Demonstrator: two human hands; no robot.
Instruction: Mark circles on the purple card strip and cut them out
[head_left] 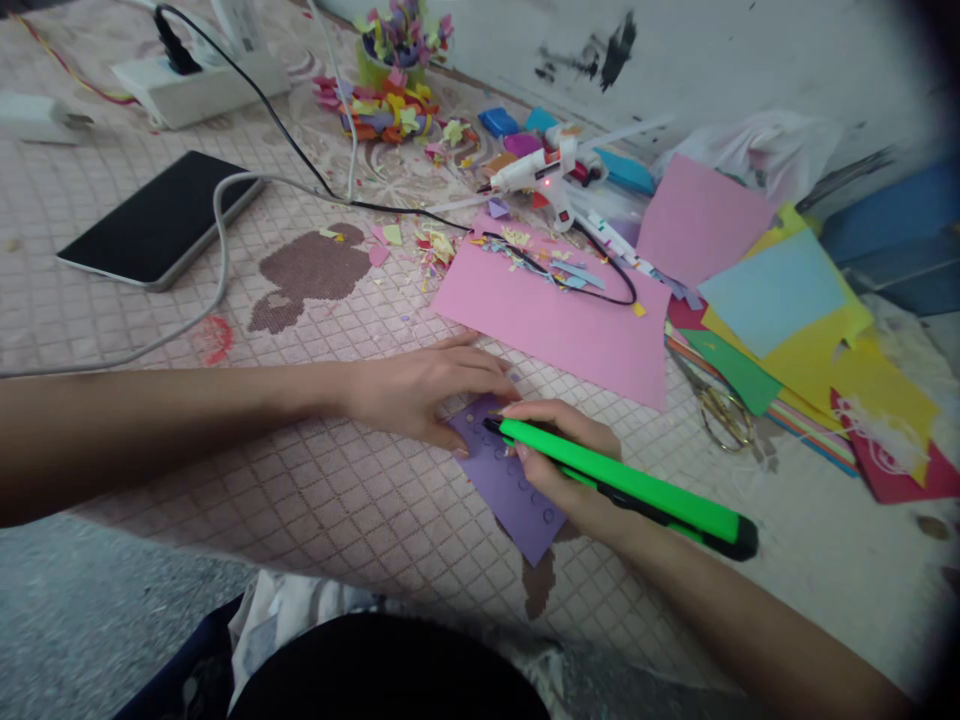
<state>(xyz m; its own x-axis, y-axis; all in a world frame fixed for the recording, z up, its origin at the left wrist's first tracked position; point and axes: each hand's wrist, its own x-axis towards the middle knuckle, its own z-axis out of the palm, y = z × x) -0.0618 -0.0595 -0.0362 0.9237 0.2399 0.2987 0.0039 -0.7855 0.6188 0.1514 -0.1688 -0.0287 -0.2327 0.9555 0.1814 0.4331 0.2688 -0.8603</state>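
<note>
A small piece of purple paper (pixel 517 500), marked with rows of small drawn circles, lies at a slant on the table. My left hand (pixel 427 390) rests on its upper left edge, fingers stretched out and lying flat, holding nothing. In my right hand (pixel 562 450) is a thick green utility knife (pixel 630 480) with black ends, gripped near its front. Its dark tip points left, over the upper part of the purple paper, close to my left fingers. Whether the tip touches the paper, I cannot tell.
Beyond my hands lies a pink sheet (pixel 555 340) with paper scraps and a black cable. Behind it stands a white glue gun (pixel 532 170). Gold-handled scissors (pixel 724 415) and coloured papers (pixel 780 290) are at right. A tablet (pixel 157 220) and power strip (pixel 202 80) sit at left.
</note>
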